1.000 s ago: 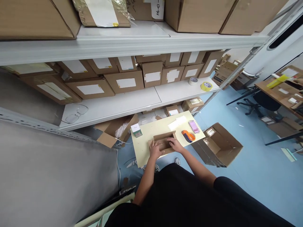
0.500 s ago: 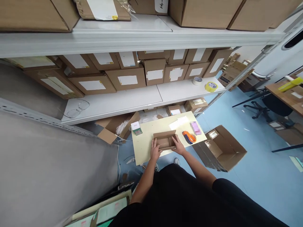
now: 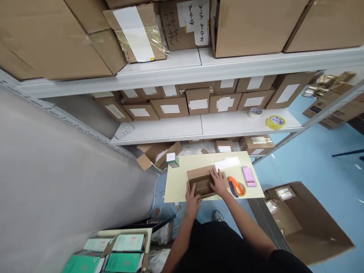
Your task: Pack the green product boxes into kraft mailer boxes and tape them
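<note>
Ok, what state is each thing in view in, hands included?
Small cardboard box: open at the top
Left hand: on that box's left side
Right hand: on its right side
Orange tape dispenser: lying on the table
Green-and-white box: upright, closed
Large floor carton: open
Carton under the shelf: open
White tape roll: lying flat
Yellow tape roll: lying flat
Eyeglasses: folding unclear

Carton [image 3: 170, 42] on the upper shelf [image 3: 170, 77]: handwritten sideways on bare cardboard, apparently "1-5-55" and "1-3-49", each ticked. Its white label [image 3: 185, 19] appears to read "2-15-29"; adjoining entries uncertain. Tape rolls [image 3: 275, 122] below the shelf: print illegible.
</note>
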{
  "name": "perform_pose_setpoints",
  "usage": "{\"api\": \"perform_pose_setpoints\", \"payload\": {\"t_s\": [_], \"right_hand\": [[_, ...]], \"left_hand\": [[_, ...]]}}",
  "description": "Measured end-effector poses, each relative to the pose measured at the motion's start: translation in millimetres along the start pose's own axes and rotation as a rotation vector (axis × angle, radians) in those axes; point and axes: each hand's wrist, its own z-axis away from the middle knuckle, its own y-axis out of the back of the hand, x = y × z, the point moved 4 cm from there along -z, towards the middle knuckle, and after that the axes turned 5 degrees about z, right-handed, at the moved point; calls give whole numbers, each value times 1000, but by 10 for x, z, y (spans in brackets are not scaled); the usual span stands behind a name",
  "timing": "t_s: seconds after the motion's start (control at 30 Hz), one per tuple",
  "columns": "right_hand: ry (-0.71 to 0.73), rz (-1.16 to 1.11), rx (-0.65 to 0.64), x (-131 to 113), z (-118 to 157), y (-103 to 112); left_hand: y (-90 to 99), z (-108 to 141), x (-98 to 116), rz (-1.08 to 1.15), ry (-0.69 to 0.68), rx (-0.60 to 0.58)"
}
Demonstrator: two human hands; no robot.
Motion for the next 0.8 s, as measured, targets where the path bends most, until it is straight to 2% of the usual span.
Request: {"api": "perform_pose_setpoints", "payload": {"t_s": [0.17, 0.27, 0.37, 0.57, 0.67, 0.8], "right_hand": [[201, -47, 20, 154, -196, 287], [366, -133, -21, 161, -256, 354], [479, -173, -50, 55, -224, 334], [614, -120, -134, -381, 33, 305], [707, -136, -53, -714, 192, 372], [834, -222, 34, -1310, 546, 408]], "left_hand": [[82, 99, 475, -85, 59, 57], [130, 239, 638, -106, 162, 60], [166, 472, 729, -87, 268, 115], [227, 1093, 682, 6, 470, 291], [284, 1452, 625, 25, 552, 319], [414, 2017, 625, -11, 628, 409]]}}
